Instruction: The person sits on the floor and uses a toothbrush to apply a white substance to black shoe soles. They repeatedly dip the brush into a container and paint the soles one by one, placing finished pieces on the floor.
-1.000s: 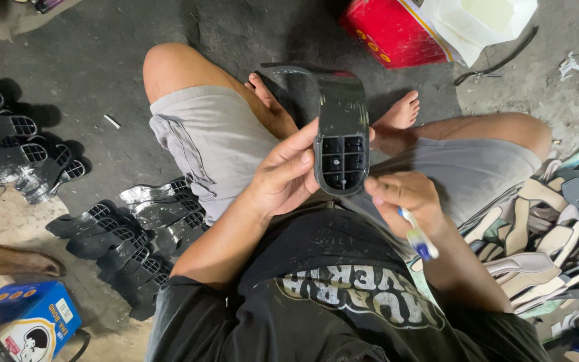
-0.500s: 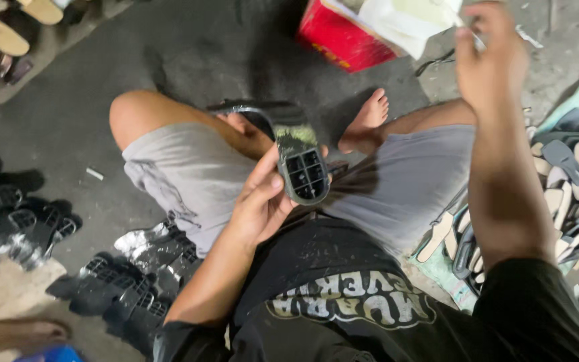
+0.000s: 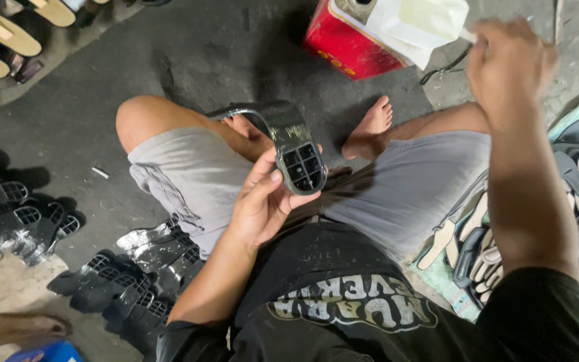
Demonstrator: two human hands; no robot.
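Clearly the black sole is stiff moulded plastic, light but glossy, maybe slick; the left hand grips its gridded heel end over the lap, a sound hold. Right hand is clenched on something thin by the red can

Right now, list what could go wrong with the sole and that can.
1. The left hand holds the black sole only at its heel end, so it could tip or slip.
2. The right hand is stretched toward the red can while the eyes are split; the can might get knocked over.
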